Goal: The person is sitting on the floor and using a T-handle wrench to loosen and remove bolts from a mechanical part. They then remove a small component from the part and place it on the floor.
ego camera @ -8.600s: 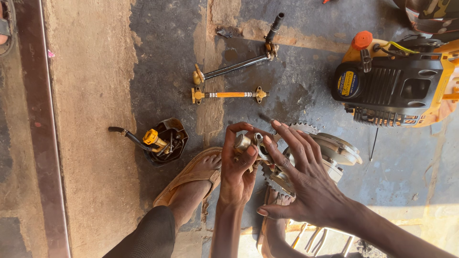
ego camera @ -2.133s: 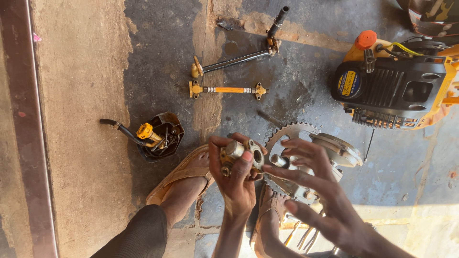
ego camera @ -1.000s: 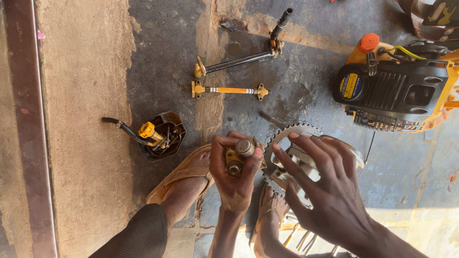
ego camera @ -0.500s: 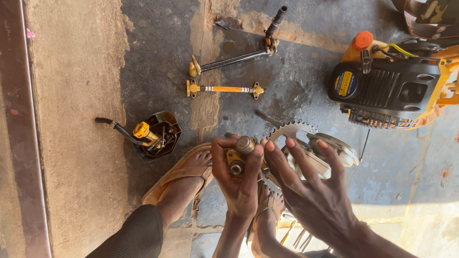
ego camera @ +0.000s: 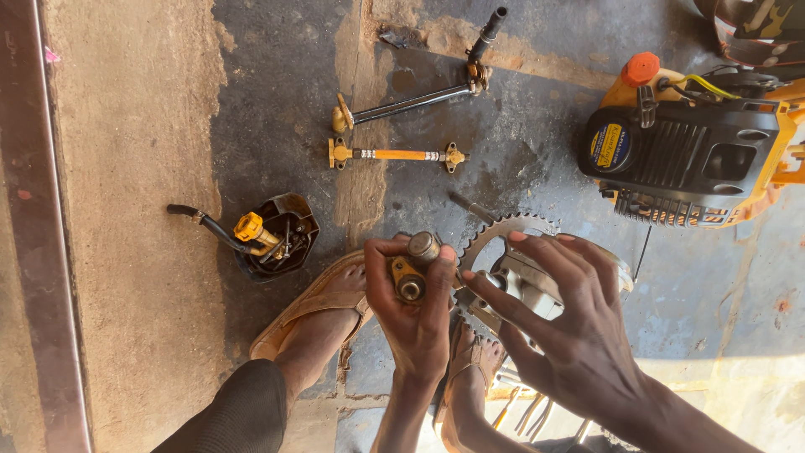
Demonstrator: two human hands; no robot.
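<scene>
Under me, a rough concrete floor (ego camera: 126, 210), pale and sandy on my left, dark and oil-stained (ego camera: 277, 109) in the middle. A metal rail (ego camera: 38, 218) runs along the left edge. Sunlight falls bottom right.

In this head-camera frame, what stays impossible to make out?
- Small brass-and-steel fitting: its lower end, wrapped by the left hand.
- Toothed steel sprocket assembly: its lower half, behind the right hand.
- Yellow-and-black engine unit: cut off by the right edge.
- Thin metal rods: ends hidden under the forearm.
</scene>
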